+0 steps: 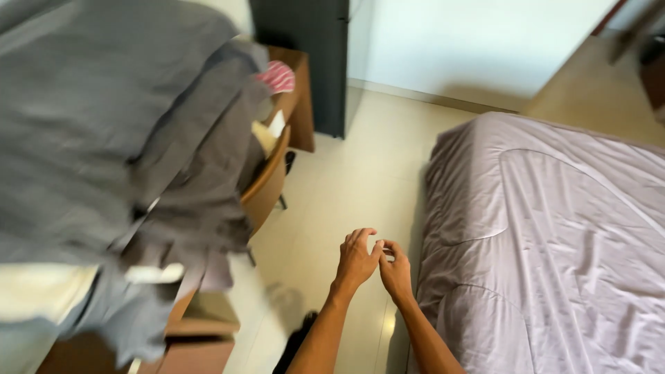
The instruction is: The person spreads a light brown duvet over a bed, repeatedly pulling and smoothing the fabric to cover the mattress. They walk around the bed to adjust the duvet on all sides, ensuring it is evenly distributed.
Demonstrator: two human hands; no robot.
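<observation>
I see two bare forearms entering from 6 o'clock, no sleeves in view, no watch or wristband. Left hand [355, 262] and right hand [395, 271] are both ungloved. Can't make out any rings on the fingers [365, 235]; too small to tell. Both arms slim, wrists uncovered.

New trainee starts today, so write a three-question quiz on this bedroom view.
1. True or false: the left hand and right hand touch at the fingertips.
2. Which lies right of the hands: A) bed with a mauve quilt, B) wooden chair, C) dark cabinet?
3. What colour are the clothes piled on the chair?

Key: 1 true; 2 A; 3 grey.
</observation>
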